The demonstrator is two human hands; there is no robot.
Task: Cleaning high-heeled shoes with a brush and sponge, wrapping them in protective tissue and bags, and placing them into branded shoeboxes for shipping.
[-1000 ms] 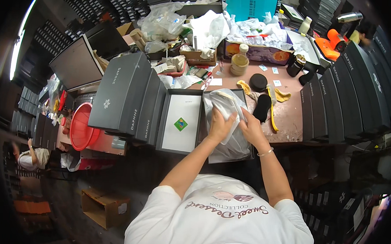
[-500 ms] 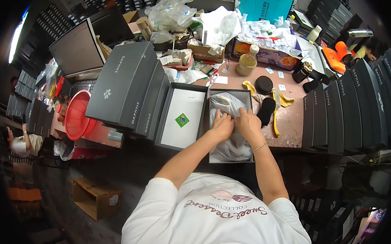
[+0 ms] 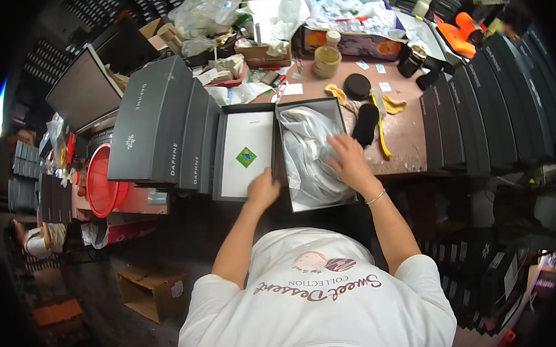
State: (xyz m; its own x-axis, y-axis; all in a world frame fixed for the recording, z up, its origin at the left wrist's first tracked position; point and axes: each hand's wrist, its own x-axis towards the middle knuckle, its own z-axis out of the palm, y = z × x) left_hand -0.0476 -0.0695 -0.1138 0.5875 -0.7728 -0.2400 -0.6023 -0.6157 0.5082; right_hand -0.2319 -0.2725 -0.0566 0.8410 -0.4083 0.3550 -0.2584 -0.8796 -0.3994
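In front of me lies a dark shoe box (image 3: 294, 206) holding a bundle in thin whitish wrapping (image 3: 306, 156). What is inside the wrapping is mostly hidden. My right hand (image 3: 353, 163) rests on the bundle's right side with its fingers apart. Just left of the box is its dark lid (image 3: 219, 165), inner side up, white inside with a green diamond-shaped sticker (image 3: 246, 157). At the lid's near right corner, my left hand (image 3: 264, 189) is closed around the edge.
Dark shoe boxes stand stacked left (image 3: 147, 121) and in a row at right (image 3: 479, 114). Beyond the open box lie a black round tin (image 3: 357, 86), a black oval pad (image 3: 367, 124), a yellow-handled brush (image 3: 381, 128) and a jar (image 3: 326, 62). A red basket (image 3: 98, 181) sits far left.
My left hand has left the wrapped bundle and taken hold of the lid's near corner. My right hand has opened on the bundle. The box sits slightly turned, and the view has shifted.
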